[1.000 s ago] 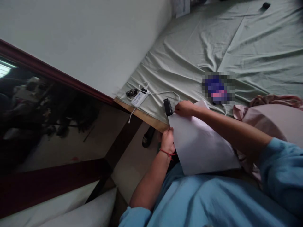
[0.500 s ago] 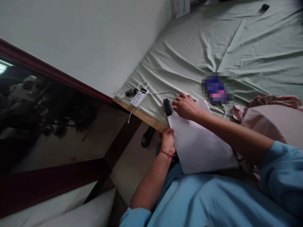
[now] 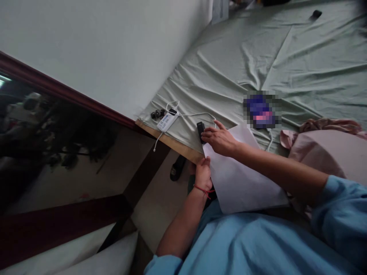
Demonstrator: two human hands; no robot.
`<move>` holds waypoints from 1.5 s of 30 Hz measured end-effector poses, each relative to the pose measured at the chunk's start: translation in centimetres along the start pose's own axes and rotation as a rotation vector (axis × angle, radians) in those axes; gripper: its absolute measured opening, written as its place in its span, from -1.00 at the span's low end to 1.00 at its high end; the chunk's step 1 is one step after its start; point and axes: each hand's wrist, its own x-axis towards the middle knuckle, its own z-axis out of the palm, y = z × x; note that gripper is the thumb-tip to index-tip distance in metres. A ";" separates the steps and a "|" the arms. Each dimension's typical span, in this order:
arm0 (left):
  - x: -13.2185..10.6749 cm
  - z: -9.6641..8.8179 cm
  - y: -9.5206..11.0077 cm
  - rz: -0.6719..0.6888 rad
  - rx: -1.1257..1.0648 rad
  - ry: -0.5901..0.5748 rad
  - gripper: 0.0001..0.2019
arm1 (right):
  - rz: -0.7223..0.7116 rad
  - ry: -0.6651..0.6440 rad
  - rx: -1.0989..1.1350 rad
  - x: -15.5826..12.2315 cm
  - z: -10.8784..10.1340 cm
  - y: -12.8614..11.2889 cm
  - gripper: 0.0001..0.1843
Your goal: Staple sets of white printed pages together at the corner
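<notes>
Head view, paper: our large plain white paper sheet (image 3: 241, 187) slants from the wrinkled pale-green cloth bedsheet (image 3: 218, 72) down toward our lap, the bed apparently giving its upper part backing.
Right hand: our right hand (image 3: 221, 142) lies spread over the paper's upper part, probably to stop it sliding.
Black object: the small oblong black object (image 3: 199, 129) sits at the paper's upper left corner, against our right fingertips; we cannot tell whether they press it.
Left hand: our left hand (image 3: 203, 173) is at the paper's left edge, thumb uppermost, perhaps steadying it; the fingers are hidden, so we cannot tell whether they pinch.
Power strip: the white rectangular plastic power strip (image 3: 168, 122) lies near the wall, apart from the paper.
</notes>
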 end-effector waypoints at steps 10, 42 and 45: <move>-2.4 -0.7 -1.4 0.087 0.096 -0.239 -0.32 | 0.086 0.129 0.011 -2.6 -3.2 0.4 -0.62; -0.9 0.4 0.1 0.145 -0.048 -0.333 -0.45 | 1.019 0.428 1.314 -18.6 -3.4 1.1 -0.59; -0.9 0.1 -0.2 0.087 0.128 -0.414 -0.44 | 1.033 0.471 1.302 -18.6 -3.7 1.3 -0.60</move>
